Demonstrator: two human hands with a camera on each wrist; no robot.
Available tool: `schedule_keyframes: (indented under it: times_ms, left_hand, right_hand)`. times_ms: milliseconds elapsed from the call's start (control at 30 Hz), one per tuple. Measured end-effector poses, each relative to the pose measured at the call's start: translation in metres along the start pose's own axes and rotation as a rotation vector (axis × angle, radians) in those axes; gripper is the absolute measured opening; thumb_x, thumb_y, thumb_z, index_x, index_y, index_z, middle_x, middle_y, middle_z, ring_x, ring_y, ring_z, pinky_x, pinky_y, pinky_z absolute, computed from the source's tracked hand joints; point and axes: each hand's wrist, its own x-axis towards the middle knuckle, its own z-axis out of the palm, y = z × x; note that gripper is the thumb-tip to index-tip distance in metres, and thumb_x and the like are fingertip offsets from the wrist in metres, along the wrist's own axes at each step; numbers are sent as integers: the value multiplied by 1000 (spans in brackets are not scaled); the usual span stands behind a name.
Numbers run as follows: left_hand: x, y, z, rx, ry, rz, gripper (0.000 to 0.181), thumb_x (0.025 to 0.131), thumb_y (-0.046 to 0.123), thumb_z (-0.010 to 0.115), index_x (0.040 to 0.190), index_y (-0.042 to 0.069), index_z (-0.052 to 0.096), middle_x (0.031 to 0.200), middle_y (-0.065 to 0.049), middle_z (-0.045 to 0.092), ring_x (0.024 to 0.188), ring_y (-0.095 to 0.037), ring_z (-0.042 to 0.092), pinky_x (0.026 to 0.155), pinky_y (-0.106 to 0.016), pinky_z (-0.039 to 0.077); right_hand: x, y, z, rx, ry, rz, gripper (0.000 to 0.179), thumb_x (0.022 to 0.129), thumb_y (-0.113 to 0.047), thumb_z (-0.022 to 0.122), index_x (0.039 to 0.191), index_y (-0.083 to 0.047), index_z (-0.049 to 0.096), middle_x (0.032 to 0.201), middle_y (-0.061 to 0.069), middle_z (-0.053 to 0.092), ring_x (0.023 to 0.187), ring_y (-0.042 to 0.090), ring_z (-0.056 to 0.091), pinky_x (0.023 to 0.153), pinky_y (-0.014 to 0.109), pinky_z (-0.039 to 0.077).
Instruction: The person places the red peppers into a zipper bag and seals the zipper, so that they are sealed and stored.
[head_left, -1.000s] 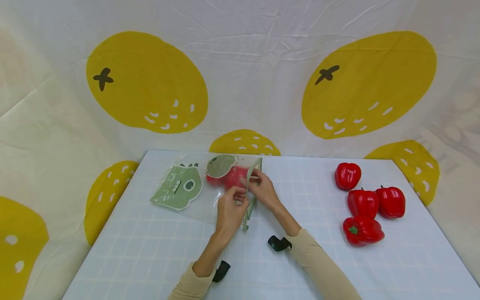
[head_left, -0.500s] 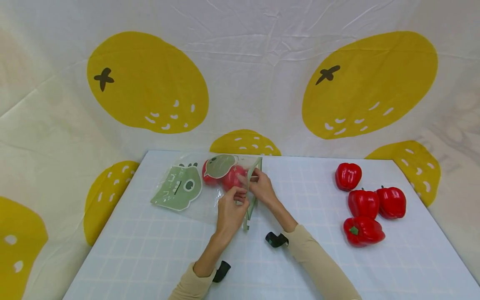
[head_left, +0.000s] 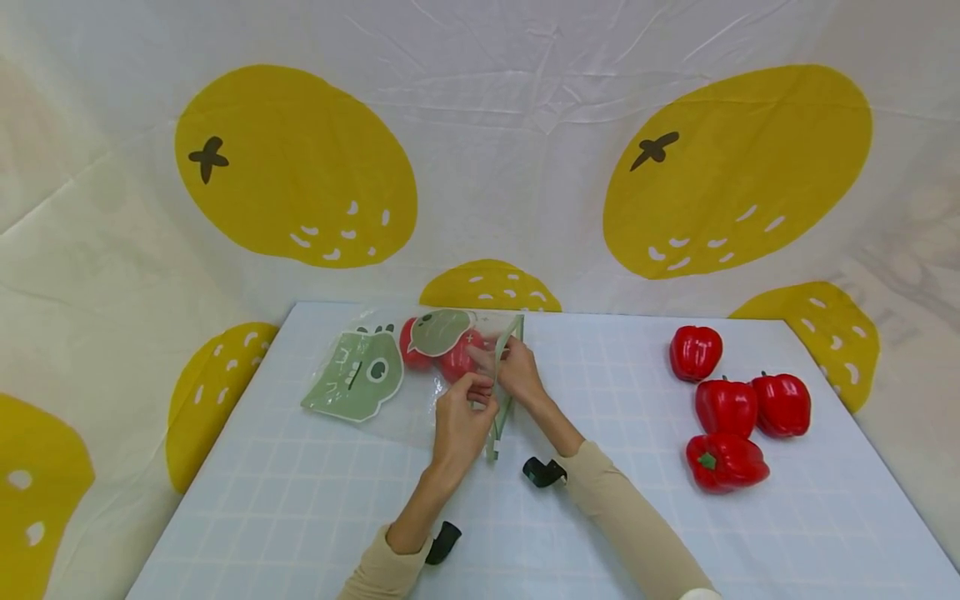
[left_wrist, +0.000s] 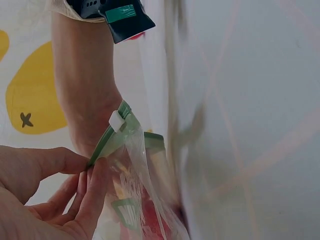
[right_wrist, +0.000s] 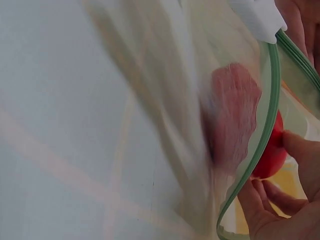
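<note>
A clear zip bag (head_left: 420, 408) with green monster prints lies on its side at the table's back left, its green-edged mouth facing right. Through the film show two red bell peppers, a left one (head_left: 412, 354) and a right one (head_left: 456, 365). My left hand (head_left: 461, 421) pinches the near side of the bag's rim between thumb and fingers, as the left wrist view shows. My right hand (head_left: 517, 371) reaches through the mouth. In the right wrist view its thumb and fingers hold the right red bell pepper (right_wrist: 272, 157); part of it is behind the rim.
Several more red bell peppers (head_left: 726, 408) lie grouped on the right of the table (head_left: 615, 392). A white slider (left_wrist: 116, 121) sits on the bag's green zip. A patterned sheet (head_left: 510, 167) rises behind the table's back edge.
My right hand and forearm have moved left, further into the bag. Both peppers inside have shifted left. My left hand keeps its place on the rim.
</note>
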Motion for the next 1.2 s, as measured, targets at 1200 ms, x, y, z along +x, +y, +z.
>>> schedule_keyframes:
  times_ms: [1200]
  left_hand:
    - [2, -3, 1, -49, 37, 11, 13, 83, -6, 75, 96, -4, 72, 83, -14, 72, 74, -24, 71, 65, -23, 58]
  right_hand:
    - [-32, 1, -64, -37, -61, -82, 35, 96, -20, 74, 122, 1, 66, 117, 15, 70, 110, 31, 67, 98, 45, 56]
